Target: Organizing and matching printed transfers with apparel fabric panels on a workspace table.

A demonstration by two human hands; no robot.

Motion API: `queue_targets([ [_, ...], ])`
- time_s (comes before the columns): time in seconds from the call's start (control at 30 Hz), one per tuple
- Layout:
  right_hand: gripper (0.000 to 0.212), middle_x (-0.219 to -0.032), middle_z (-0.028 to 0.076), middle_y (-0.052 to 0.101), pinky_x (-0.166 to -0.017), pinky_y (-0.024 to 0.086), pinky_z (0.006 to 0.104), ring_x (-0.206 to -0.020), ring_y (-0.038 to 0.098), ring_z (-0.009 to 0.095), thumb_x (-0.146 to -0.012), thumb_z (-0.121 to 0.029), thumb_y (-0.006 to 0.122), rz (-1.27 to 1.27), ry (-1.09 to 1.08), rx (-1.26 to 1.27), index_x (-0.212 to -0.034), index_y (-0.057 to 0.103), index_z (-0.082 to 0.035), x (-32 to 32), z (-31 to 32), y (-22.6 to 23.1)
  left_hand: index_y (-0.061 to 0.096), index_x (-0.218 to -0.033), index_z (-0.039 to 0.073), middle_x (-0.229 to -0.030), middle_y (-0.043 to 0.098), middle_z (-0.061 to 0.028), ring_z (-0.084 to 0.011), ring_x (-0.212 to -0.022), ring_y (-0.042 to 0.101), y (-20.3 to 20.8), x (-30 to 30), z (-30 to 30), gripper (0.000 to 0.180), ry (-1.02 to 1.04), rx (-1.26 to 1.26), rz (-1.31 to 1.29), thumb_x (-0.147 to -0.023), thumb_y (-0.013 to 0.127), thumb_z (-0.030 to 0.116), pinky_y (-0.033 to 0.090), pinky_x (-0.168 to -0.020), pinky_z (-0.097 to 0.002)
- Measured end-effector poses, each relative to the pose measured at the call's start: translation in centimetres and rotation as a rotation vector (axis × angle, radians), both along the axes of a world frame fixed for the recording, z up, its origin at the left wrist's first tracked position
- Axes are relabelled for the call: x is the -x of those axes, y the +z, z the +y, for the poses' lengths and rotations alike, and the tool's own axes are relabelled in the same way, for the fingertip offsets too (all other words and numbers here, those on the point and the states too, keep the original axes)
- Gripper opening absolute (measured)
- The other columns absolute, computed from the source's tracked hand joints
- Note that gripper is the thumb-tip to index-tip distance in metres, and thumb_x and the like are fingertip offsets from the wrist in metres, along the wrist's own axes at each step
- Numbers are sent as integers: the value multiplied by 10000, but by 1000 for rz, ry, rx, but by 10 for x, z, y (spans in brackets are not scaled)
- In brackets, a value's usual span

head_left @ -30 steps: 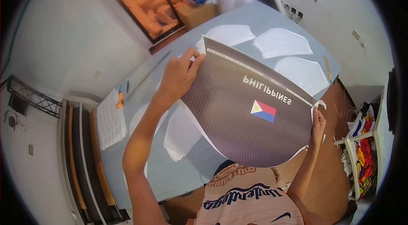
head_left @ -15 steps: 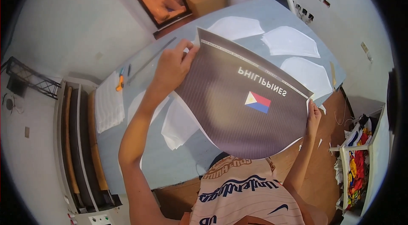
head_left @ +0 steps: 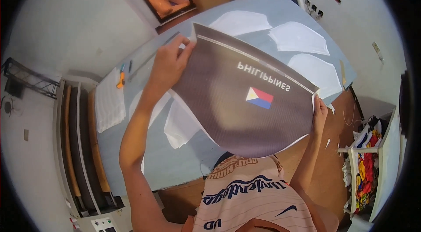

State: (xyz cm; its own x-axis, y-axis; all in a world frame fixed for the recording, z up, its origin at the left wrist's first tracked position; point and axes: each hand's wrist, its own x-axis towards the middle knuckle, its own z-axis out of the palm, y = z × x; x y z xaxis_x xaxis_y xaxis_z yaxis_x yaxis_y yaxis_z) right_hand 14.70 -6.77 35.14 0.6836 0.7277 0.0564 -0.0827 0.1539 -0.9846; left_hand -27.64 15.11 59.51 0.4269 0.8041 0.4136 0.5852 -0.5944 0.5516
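Observation:
Between my hands a dark brownish-grey printed sleeve-shaped sheet point(head_left: 219, 109) is held up, with pale pinstripes, a small flag, white lettering and a white edge. My left hand point(head_left: 169, 63) pinches its upper left corner, fingers closed. At the right corner my right hand point(head_left: 320, 111) is closed on its edge, thumb uppermost. The sheet's rounded lower edge bows toward my body. Behind it, the sheet hides part of the blue-grey table point(head_left: 153, 162). Close to my left forearm, white cut pieces point(head_left: 180, 127) lie partly covered by the sheet.
More white curved pieces point(head_left: 298, 39) lie across the table's far right. An orange cutter point(head_left: 121, 80) rests by a white stack point(head_left: 110, 105) on the left. Rolls point(head_left: 83, 144) stand in a rack at left. A shelf of colourful cloth point(head_left: 366, 166) is on the right.
The sheet and both hands have shifted slightly left and up in the picture, and the surroundings have shifted a little too. Both hands keep their hold.

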Motion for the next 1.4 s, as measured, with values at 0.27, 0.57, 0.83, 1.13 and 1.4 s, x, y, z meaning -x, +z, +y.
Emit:
queue_targets([
  [0.27,306,-778,-79,583,-626,346,183,-695,446,7,-1033,-260,581,3,-10,-12,-861,686,-30,12,8,12,592,-951,10,-556,502,-101,-159,-505,427,-4,1,0,251,59,18,35,-1002,600,255,338,-499,-335],
  [0.57,317,-776,-63,598,-592,358,183,-668,458,8,-1036,-274,575,48,-5,11,-884,696,-24,14,4,15,601,-963,-2,-581,555,-160,-169,-497,509,-3,-2,-5,239,68,28,33,-1001,598,235,395,-512,-340],
  [0.83,321,-762,-55,621,-586,373,190,-644,474,11,-1030,-284,584,28,-24,58,-891,706,-22,17,-1,25,587,-943,11,-531,473,-15,-56,-530,326,-11,-4,-1,242,32,14,34,-1020,585,241,247,-473,-289],
  [1.13,263,-817,-60,637,-637,411,180,-714,527,11,-1027,-241,586,58,-21,13,-921,702,-30,12,-3,21,622,-998,-5,-612,600,-129,-107,-579,477,-10,2,1,257,109,33,45,-1010,584,248,397,-559,-299],
  [1.4,283,-789,-81,607,-618,389,182,-699,490,-2,-1031,-252,578,54,-88,-30,-895,696,-34,16,-8,49,568,-976,27,-612,376,62,-34,-584,264,-37,5,6,178,108,34,-121,-1036,553,194,206,-516,-254],
])
